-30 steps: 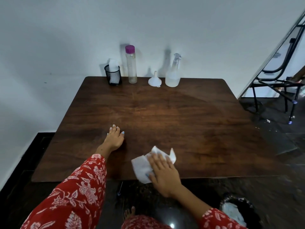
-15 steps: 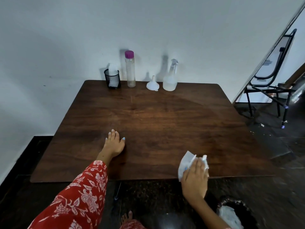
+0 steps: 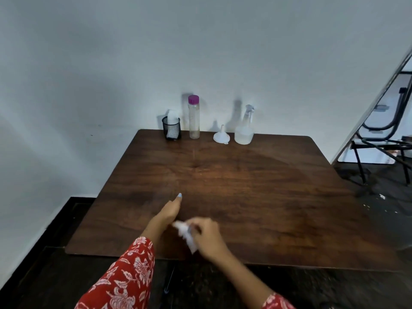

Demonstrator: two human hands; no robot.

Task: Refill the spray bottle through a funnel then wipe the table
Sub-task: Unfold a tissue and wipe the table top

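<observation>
On the dark wooden table (image 3: pixel 256 186), a clear spray bottle (image 3: pixel 244 127) stands at the far edge by the wall. A white funnel (image 3: pixel 221 136) sits upside down just left of it. A tall clear bottle with a purple cap (image 3: pixel 194 117) stands further left. My right hand (image 3: pixel 207 238) grips a crumpled white tissue (image 3: pixel 186 235) near the table's front edge; the picture is blurred there. My left hand (image 3: pixel 168 211) rests on the table just left of the tissue, fingers stretched forward.
A black mesh cup (image 3: pixel 171 130) with white tissues stands at the far left of the row. A black metal chair (image 3: pixel 383 139) stands to the right beyond the table. The wall runs along the table's far edge.
My right hand has swept the tissue from the front right edge leftward, up against my left hand. The view has tilted up and the bin below is out of sight.
</observation>
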